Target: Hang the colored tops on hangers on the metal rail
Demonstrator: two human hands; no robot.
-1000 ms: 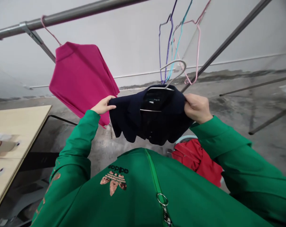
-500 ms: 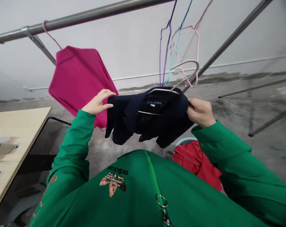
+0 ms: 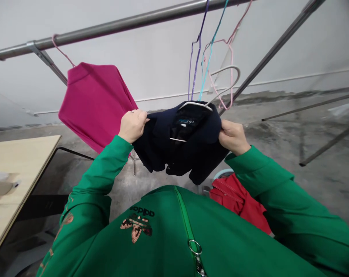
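A dark navy jacket [image 3: 159,129] with a lapel collar is spread between my two hands. Inside it sits a white wire hanger [image 3: 237,73], its hook sticking up free of the rail and its lower bar showing across the neck opening. My left hand [image 3: 133,125] is closed on the jacket's left shoulder. My right hand [image 3: 234,137] pinches the opposite shoulder, near the collar. The lower part of the jacket hangs down, foreshortened from above.
A metal rail [image 3: 119,26] runs overhead. From it hang a magenta top [image 3: 96,102] on a pink hanger, plus bare purple [image 3: 196,65], turquoise [image 3: 211,50] and pink hangers [image 3: 231,77]. Red clothing [image 3: 234,196] lies in a basin below right. A wooden table [image 3: 24,154] stands left.
My left hand has closed from an open pose onto the jacket's left shoulder. The jacket and my right hand have shifted slightly left in view.
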